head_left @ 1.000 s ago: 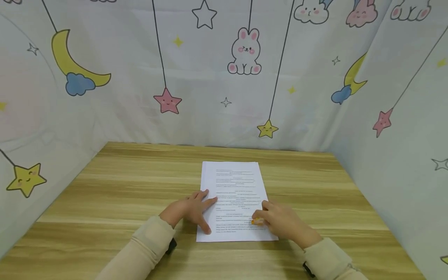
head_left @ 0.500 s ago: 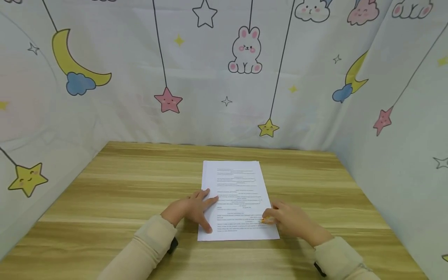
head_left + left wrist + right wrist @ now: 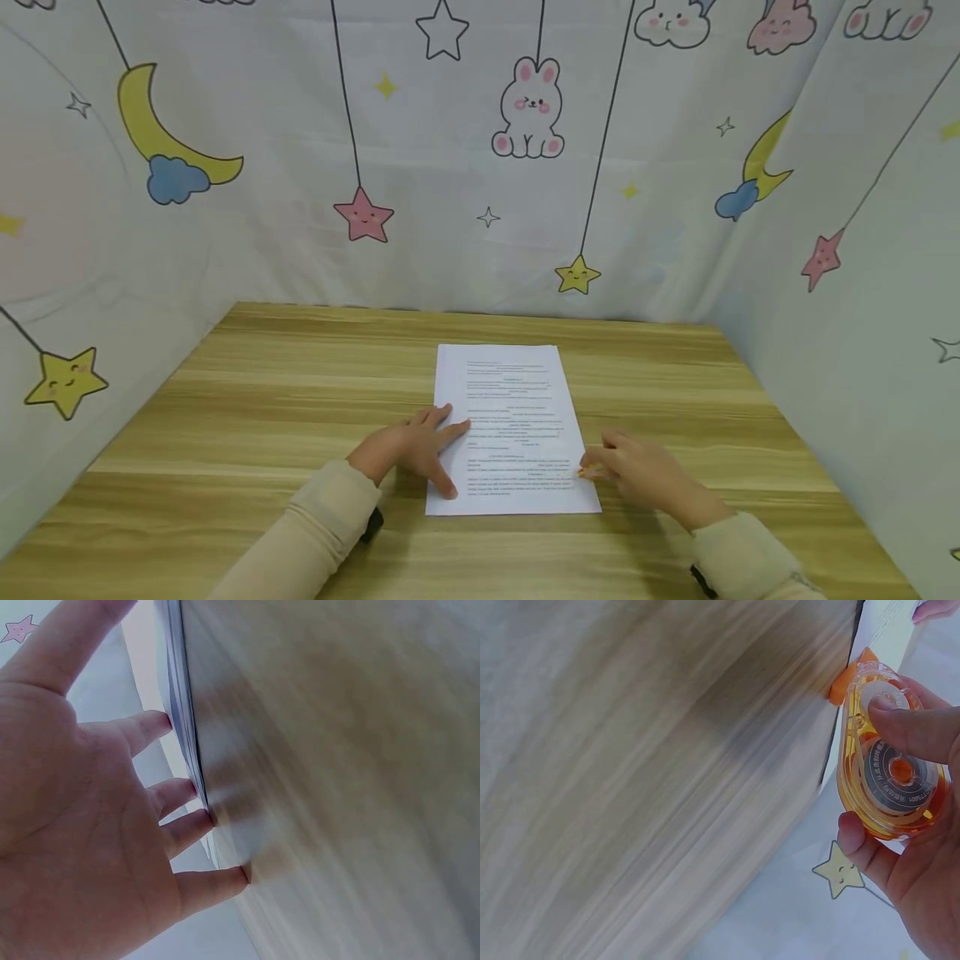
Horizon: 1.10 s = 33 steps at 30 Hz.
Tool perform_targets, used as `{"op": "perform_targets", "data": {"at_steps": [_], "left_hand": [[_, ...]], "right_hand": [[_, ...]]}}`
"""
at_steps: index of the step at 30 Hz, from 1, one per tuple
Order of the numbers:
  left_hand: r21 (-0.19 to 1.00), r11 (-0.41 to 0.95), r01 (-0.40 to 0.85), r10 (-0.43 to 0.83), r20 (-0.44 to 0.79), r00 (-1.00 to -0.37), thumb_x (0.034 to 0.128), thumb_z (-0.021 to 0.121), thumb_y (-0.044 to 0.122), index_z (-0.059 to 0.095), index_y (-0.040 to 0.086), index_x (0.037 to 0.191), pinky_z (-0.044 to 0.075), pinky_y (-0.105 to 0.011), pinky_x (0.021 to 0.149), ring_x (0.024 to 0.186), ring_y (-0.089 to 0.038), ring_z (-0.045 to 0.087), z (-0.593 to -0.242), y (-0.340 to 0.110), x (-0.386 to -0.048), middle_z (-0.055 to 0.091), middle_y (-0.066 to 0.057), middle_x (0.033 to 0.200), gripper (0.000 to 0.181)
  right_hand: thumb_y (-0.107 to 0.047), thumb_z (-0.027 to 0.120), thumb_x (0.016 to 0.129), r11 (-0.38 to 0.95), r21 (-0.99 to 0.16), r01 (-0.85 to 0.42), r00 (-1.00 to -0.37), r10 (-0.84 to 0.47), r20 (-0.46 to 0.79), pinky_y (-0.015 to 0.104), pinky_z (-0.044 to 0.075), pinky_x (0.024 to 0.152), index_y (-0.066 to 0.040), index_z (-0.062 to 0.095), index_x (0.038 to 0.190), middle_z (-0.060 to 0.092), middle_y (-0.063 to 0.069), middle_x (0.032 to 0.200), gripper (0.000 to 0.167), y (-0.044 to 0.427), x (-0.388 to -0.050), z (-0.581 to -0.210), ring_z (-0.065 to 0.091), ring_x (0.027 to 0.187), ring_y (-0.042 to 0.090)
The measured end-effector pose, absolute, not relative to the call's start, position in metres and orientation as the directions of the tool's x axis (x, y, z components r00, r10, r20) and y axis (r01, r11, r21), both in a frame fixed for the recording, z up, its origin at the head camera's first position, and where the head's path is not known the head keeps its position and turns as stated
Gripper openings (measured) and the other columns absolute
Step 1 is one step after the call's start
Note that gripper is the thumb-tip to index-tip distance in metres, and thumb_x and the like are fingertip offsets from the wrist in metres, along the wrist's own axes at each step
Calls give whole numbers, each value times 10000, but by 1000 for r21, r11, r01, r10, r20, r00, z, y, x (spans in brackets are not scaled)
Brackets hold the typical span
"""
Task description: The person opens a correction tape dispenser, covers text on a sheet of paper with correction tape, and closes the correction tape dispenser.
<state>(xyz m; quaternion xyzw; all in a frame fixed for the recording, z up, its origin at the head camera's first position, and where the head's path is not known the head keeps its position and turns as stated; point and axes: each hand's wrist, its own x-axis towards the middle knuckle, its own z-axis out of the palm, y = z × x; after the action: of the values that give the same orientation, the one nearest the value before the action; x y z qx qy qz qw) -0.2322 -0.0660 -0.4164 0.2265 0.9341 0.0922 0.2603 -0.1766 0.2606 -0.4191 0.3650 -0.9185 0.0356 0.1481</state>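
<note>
A stack of printed paper sheets (image 3: 517,400) lies on the wooden table in the head view. My left hand (image 3: 412,446) rests on its left edge, thumb and fingers spread. In the left wrist view, the fingers (image 3: 210,889) reach the table along the edge of the stack. At the lower right of the page, my right hand (image 3: 648,475) holds an orange correction tape (image 3: 592,472). The right wrist view shows the clear orange correction tape (image 3: 892,772) pinched between thumb and fingers, its orange tip cap (image 3: 843,684) beside the paper edge. Whether its tip touches the page is hidden.
The wood-grain table (image 3: 300,367) surrounds the paper. Pale curtains (image 3: 450,275) printed with stars, moons and rabbits hang behind and on both sides. A dark band (image 3: 372,525) sits at the left wrist.
My right hand has slid to the right with the correction tape, from over the lower text to the page's right edge. My left hand stays in place on the paper.
</note>
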Motion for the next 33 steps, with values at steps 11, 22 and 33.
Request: {"op": "perform_targets", "data": {"at_steps": [11,22,33], "left_hand": [[284,889,358,454,-463,-761,675,748,522,232,259,1467,202,-570,1081,1415,-344,87,-414,-63,-231,72,-111,1551,982],[299,888,349,454,-454,-767,674,758,499,247,250,1464,194,-567,1085,1413,-342,96,-413,-65,-230,81,-111,1550,973],[290,899,328,431,-464,-774,669,760,507,243,280,1462,212,-578,1074,1419,-331,87,-412,-64,-229,76,-79,1556,974]], "right_hand": [[-73,713,755,752,-35,-658,-729,-624,282,138,274,502,-251,686,934,379,-118,691,255,265,-181,-415,295,612,7],[-97,735,732,735,-19,-678,-709,-647,280,163,340,558,-230,678,990,514,-75,769,296,241,-181,-404,369,634,29],[-150,688,795,712,-60,-699,-706,-676,212,137,329,500,-250,630,1110,612,-73,869,335,196,-182,-410,409,588,-3]]}}
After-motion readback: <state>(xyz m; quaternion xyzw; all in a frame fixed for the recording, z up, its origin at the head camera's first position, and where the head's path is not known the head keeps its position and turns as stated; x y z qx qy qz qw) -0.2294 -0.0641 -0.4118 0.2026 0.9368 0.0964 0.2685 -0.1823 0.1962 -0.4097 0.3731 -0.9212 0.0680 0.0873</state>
